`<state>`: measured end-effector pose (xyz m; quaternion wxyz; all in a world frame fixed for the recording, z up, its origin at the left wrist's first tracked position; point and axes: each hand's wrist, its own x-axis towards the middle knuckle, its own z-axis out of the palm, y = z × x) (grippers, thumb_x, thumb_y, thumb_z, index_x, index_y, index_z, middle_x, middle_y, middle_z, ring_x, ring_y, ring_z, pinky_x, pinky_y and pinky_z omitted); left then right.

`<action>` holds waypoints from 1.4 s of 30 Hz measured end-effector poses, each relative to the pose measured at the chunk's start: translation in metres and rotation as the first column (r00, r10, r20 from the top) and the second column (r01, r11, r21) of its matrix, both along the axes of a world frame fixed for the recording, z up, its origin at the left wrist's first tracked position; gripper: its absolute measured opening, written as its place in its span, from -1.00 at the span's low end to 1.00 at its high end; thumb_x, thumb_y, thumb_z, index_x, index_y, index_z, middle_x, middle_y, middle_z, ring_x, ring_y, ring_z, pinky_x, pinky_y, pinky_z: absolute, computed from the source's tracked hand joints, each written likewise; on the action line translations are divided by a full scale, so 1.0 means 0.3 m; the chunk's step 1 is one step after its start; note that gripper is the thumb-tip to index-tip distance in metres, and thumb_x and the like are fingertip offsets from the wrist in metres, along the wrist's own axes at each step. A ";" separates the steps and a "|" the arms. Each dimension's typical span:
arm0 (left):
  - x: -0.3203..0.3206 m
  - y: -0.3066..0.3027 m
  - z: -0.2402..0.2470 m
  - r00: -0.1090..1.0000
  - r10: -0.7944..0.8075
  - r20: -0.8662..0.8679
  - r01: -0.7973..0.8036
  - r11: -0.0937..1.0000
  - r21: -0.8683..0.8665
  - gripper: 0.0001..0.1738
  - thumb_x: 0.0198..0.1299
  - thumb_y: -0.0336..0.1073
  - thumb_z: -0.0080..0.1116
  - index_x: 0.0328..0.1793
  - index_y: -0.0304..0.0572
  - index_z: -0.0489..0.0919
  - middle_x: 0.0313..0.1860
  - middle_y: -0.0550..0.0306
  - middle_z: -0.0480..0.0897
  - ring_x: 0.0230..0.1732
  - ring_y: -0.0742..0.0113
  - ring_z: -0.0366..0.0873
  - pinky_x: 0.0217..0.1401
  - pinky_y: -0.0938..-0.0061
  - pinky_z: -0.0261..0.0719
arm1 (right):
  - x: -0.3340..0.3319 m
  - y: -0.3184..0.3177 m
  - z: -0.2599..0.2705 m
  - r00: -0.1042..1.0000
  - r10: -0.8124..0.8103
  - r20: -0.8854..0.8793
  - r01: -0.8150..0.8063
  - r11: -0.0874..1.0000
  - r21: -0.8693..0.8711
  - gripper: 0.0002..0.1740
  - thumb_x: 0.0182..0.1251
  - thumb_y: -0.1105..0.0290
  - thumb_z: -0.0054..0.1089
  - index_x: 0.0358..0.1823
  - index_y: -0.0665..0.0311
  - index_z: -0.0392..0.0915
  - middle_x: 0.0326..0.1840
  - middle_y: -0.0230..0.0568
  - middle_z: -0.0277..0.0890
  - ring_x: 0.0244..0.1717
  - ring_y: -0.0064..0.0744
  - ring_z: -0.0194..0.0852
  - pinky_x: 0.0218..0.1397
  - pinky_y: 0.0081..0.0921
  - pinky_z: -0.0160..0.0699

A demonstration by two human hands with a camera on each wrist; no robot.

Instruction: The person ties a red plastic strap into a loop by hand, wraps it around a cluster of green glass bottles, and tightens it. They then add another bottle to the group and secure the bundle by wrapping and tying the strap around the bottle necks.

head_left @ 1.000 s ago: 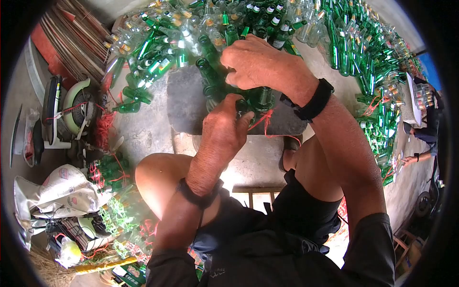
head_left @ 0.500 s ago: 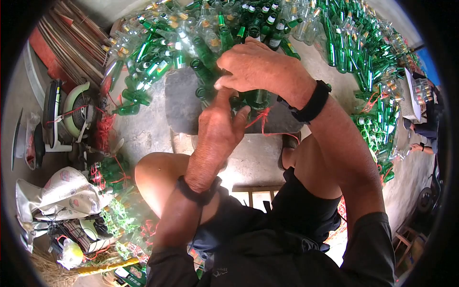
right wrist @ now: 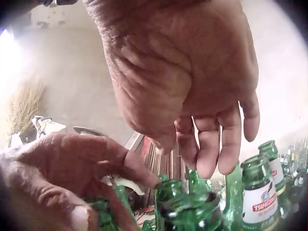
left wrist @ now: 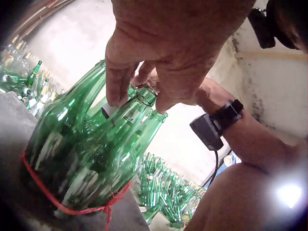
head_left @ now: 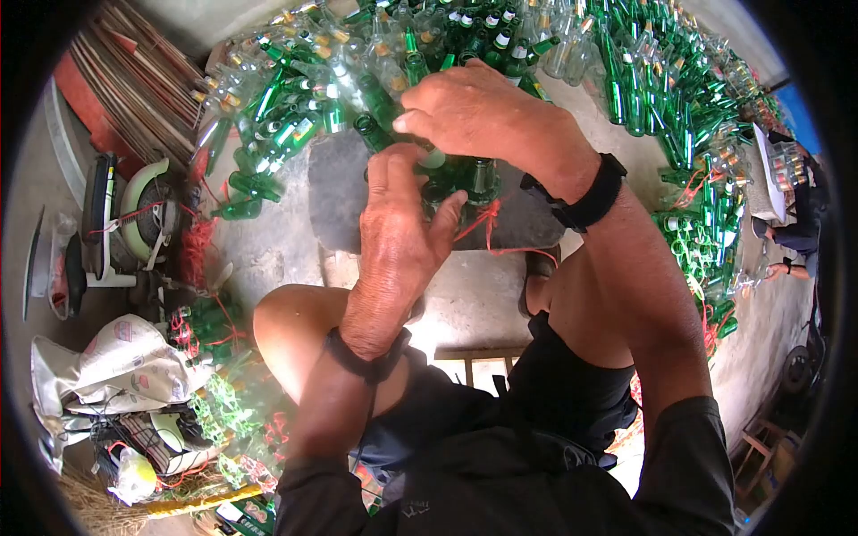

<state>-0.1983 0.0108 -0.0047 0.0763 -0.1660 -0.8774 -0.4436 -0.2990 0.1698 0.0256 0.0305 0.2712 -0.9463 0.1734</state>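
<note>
Green glass bottles point(left wrist: 82, 149) stand in a bunch on a dark slab point(head_left: 335, 201), with red string point(left wrist: 77, 211) round their lower bodies. My left hand point(head_left: 393, 210) is over the near side of the bunch. In the left wrist view, its thumb and fingers straddle a bottle neck point(left wrist: 147, 96). Just beyond it, my right hand point(head_left: 478, 112) reaches across the bottle tops. Its fingers point(right wrist: 208, 149) hang loose and slightly spread in the right wrist view, holding nothing. From the head view, both hands hide part of the bunch.
A large mass of green and clear bottles point(head_left: 639, 80) spreads across the floor behind the slab and to the right. Stacked boards point(head_left: 134, 76), a wheeled machine point(head_left: 138, 214) and a white sack point(head_left: 134, 362) are at left. Another person's hand point(head_left: 786, 268) shows at far right.
My left hand has drawn left, its fingers moving away from the right hand's thumb and bending over the near bottles. The right hand has shifted slightly up and left above the bunch.
</note>
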 end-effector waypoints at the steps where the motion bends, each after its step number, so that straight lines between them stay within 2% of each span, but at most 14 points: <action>1: -0.004 0.002 0.004 1.000 0.003 -0.008 -0.003 1.000 0.012 -0.34 0.11 -0.45 0.46 0.33 -0.34 0.40 0.33 -0.31 0.45 0.00 -0.21 0.68 0.05 0.14 0.70 | -0.007 0.010 0.013 1.000 -0.005 -0.020 0.005 1.000 -0.021 -0.67 0.38 0.09 0.22 -0.27 0.22 0.71 -0.23 0.09 0.72 -0.10 0.14 0.71 0.13 0.06 0.58; 6: -0.021 0.015 0.026 0.999 0.017 0.032 -0.018 0.999 0.029 -0.26 0.10 -0.45 0.47 0.41 -0.29 0.38 0.45 -0.32 0.39 0.13 -0.25 0.65 0.13 0.14 0.71 | -0.037 0.105 0.084 0.980 -0.102 -0.168 0.082 0.989 -0.123 -0.66 0.35 0.10 0.23 -0.34 0.27 0.68 -0.28 0.06 0.69 -0.16 0.15 0.71 -0.05 0.02 0.64; 9: -0.044 0.013 -0.012 0.991 -0.022 -0.134 0.010 0.996 -0.089 -0.22 0.12 -0.44 0.48 0.49 -0.15 0.40 0.55 -0.21 0.35 0.12 0.02 0.69 0.08 0.28 0.74 | -0.086 0.228 0.140 0.982 -0.111 -0.154 0.090 0.986 -0.139 -0.61 0.34 0.08 0.25 -0.38 0.31 0.65 -0.29 0.10 0.65 -0.19 0.14 0.69 -0.10 0.02 0.62; 11: -0.051 0.018 -0.032 0.985 -0.042 -0.167 0.025 0.994 -0.106 -0.23 0.11 -0.45 0.48 0.48 -0.12 0.43 0.56 -0.21 0.34 0.17 0.01 0.66 0.09 0.30 0.74 | -0.085 0.326 0.204 0.999 0.001 0.033 0.007 0.975 -0.220 -0.80 0.35 0.38 0.30 -0.27 0.42 0.61 -0.55 0.00 0.56 -0.52 -0.19 0.58 -0.37 -0.19 0.57; 12: -0.037 0.027 -0.009 0.999 -0.021 -0.047 0.017 0.997 -0.080 -0.24 0.11 -0.45 0.48 0.47 -0.17 0.44 0.55 -0.21 0.35 0.17 -0.01 0.66 0.10 0.32 0.75 | -0.093 0.388 0.195 0.999 -0.010 0.034 0.017 0.978 -0.208 -0.80 0.35 0.38 0.30 -0.27 0.42 0.61 -0.55 0.00 0.56 -0.52 -0.19 0.58 -0.37 -0.19 0.57; 15: -0.051 0.026 -0.026 0.994 -0.039 -0.104 0.033 0.998 -0.056 -0.25 0.11 -0.44 0.48 0.46 -0.22 0.44 0.54 -0.19 0.36 0.11 0.04 0.68 0.06 0.32 0.76 | -0.108 0.586 0.108 0.987 -0.047 -0.156 0.054 0.998 0.042 -0.64 0.39 0.18 0.27 -0.39 0.37 0.60 -0.50 0.03 0.56 -0.48 -0.08 0.54 -0.34 -0.21 0.50; 17: -0.048 0.028 -0.020 0.996 -0.041 -0.080 0.036 0.998 -0.059 -0.24 0.11 -0.43 0.48 0.47 -0.26 0.43 0.53 -0.18 0.36 0.06 0.08 0.70 0.06 0.32 0.75 | -0.102 0.703 -0.002 0.946 -0.325 0.019 0.311 0.918 0.247 -0.62 0.31 0.11 0.31 -0.33 0.37 0.68 -0.26 0.17 0.66 -0.13 0.17 0.69 -0.08 0.00 0.62; 20: -0.046 0.033 -0.012 0.997 -0.037 -0.073 0.029 0.994 -0.104 -0.23 0.12 -0.44 0.47 0.48 -0.25 0.42 0.52 -0.18 0.35 0.03 0.09 0.69 0.06 0.32 0.74 | 0.002 0.804 -0.181 0.833 -0.549 0.072 0.506 0.808 0.302 -0.60 0.29 0.11 0.38 -0.06 0.31 0.68 -0.09 0.17 0.70 0.01 0.16 0.69 0.08 -0.05 0.65; 23: -0.044 0.039 -0.007 0.999 -0.035 0.000 0.035 0.997 -0.074 -0.28 0.12 -0.47 0.43 0.44 -0.29 0.40 0.52 -0.20 0.31 0.11 -0.16 0.67 0.11 0.18 0.76 | 0.069 0.929 -0.436 0.756 -0.651 0.069 0.615 0.743 0.264 -0.44 0.27 0.05 0.42 0.22 0.14 0.58 0.08 0.08 0.68 0.16 0.16 0.66 0.22 -0.01 0.62; 25: -0.051 0.039 -0.025 0.995 -0.027 -0.093 0.017 0.995 -0.102 -0.24 0.12 -0.45 0.47 0.48 -0.26 0.42 0.51 -0.14 0.34 -0.02 0.13 0.69 0.06 0.32 0.73 | 0.119 0.900 -0.494 0.709 -0.701 0.079 0.659 0.698 0.281 -0.44 0.27 0.04 0.42 0.21 0.13 0.58 0.10 0.10 0.65 0.17 0.20 0.64 0.22 0.03 0.61; 29: -0.046 0.045 -0.010 0.999 -0.008 -0.052 0.002 0.994 -0.111 -0.24 0.13 -0.46 0.46 0.48 -0.26 0.41 0.51 -0.13 0.33 -0.02 0.14 0.69 0.07 0.32 0.73 | 0.179 0.864 -0.567 0.662 -0.736 0.139 0.668 0.664 0.337 -0.49 0.29 0.03 0.42 0.16 0.13 0.58 0.13 0.15 0.59 0.13 0.28 0.63 0.16 0.12 0.61; 35: -0.051 0.054 -0.006 0.999 0.016 -0.039 -0.020 0.994 -0.107 -0.23 0.11 -0.49 0.45 0.49 -0.26 0.40 0.50 -0.12 0.34 0.00 0.15 0.68 0.08 0.33 0.73 | 0.190 0.929 -0.773 0.756 -0.647 0.096 0.632 0.760 0.149 -0.65 0.31 0.16 0.35 -0.13 0.30 0.55 -0.20 0.22 0.65 -0.03 0.30 0.65 -0.01 0.10 0.60; 38: -0.044 0.065 0.007 0.999 0.034 0.040 -0.031 0.997 -0.067 -0.23 0.10 -0.49 0.45 0.47 -0.25 0.41 0.49 -0.12 0.34 0.01 0.13 0.68 0.08 0.31 0.74 | 0.206 0.934 -0.756 0.687 -0.708 0.163 0.684 0.706 0.184 -0.63 0.33 0.12 0.30 -0.14 0.31 0.56 -0.21 0.26 0.67 -0.04 0.32 0.66 0.00 0.12 0.59; 42: -0.045 0.057 -0.010 0.999 0.025 -0.029 -0.028 0.995 -0.095 -0.24 0.12 -0.48 0.43 0.48 -0.23 0.39 0.49 -0.11 0.33 0.05 0.05 0.70 0.05 0.25 0.75 | 0.234 0.982 -0.687 0.628 -0.778 0.032 0.763 0.623 0.173 -0.58 0.35 0.01 0.27 -0.15 0.27 0.61 -0.22 0.20 0.70 -0.12 0.29 0.68 -0.05 0.06 0.61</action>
